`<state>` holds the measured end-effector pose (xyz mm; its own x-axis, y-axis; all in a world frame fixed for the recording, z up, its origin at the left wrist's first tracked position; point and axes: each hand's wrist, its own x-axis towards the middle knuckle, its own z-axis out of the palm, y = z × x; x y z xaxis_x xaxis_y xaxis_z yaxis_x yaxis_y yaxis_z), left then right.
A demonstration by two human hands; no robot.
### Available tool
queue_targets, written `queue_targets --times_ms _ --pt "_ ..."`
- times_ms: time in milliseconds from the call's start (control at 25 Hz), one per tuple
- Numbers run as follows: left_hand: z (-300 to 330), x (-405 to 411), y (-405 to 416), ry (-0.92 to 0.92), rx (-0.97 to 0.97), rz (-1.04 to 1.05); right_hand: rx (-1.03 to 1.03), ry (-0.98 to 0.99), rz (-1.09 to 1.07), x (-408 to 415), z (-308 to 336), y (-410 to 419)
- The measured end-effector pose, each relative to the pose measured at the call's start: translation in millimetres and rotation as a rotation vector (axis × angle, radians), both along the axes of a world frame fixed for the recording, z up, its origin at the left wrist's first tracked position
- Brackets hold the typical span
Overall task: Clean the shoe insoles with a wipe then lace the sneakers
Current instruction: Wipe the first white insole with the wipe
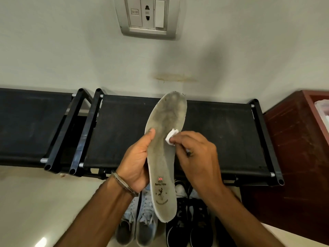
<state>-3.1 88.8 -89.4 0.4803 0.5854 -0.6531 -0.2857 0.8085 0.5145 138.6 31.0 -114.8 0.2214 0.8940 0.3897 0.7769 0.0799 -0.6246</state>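
Observation:
A long grey insole (164,148), dirty towards its toe end, is held up lengthwise in front of me with a printed logo near its heel. My left hand (138,163) grips its left edge, thumb on the top face. My right hand (197,154) pinches a small folded white wipe (171,136) and presses it on the insole's right side near the middle. Below my hands, a pair of light blue sneakers (142,220) stands on the floor, with a pair of black sneakers (190,220) to its right.
A black shoe rack (222,136) with a fabric top shelf stands against the wall behind the insole, and a second rack (26,125) is to its left. A dark red cabinet (295,157) is at the right. A switch plate (147,16) sits on the wall above.

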Motion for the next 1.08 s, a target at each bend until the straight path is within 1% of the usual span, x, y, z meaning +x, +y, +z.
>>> queue_targets --times_ms 80,120,160,200,280,360,440,520,680,720,760,840,920,960,1000,1080 --pt "-1 -6 6 -0.043 -0.079 0.039 -0.037 0.04 0.171 -21 2 -9" --pt "-2 -9 9 -0.05 -0.1 0.062 -0.051 0.045 0.233 -27 2 -11" --pt "-3 -10 9 -0.059 -0.102 0.07 -0.051 0.034 0.248 -27 2 -10" --pt "-4 -10 8 -0.063 -0.081 0.064 -0.034 0.011 0.213 -23 1 -8" --pt "-4 -6 1 -0.02 -0.018 0.036 0.014 -0.033 0.068 -5 0 1" --pt "-3 -2 -5 0.044 0.038 0.003 0.025 -0.023 -0.05 14 0 8" --pt "-2 -1 -7 0.078 0.054 -0.023 0.015 0.019 -0.095 20 -1 9" --pt "-3 -2 -4 0.073 0.023 -0.022 -0.001 0.052 -0.025 8 1 4" --pt "-11 -9 7 -0.02 -0.105 0.049 -0.06 0.093 0.297 -35 7 -11" --pt "-12 -8 7 -0.029 -0.108 0.068 -0.052 0.071 0.305 -35 6 -10" --pt "-12 -6 5 -0.026 -0.097 0.078 -0.032 0.026 0.259 -30 5 -8" --pt "-9 1 -3 0.014 -0.049 0.061 0.005 -0.031 0.074 -8 1 1" --pt "-8 6 -10 0.079 0.001 0.029 0.006 0.002 -0.063 12 -1 7" --pt "-7 7 -11 0.101 0.007 0.019 -0.004 0.02 -0.075 13 -1 7" --pt "-7 7 -10 0.1 -0.002 0.014 -0.016 0.027 -0.043 6 -1 4" --pt "-7 4 -4 0.033 -0.079 0.036 -0.056 0.058 0.102 -19 1 -4"
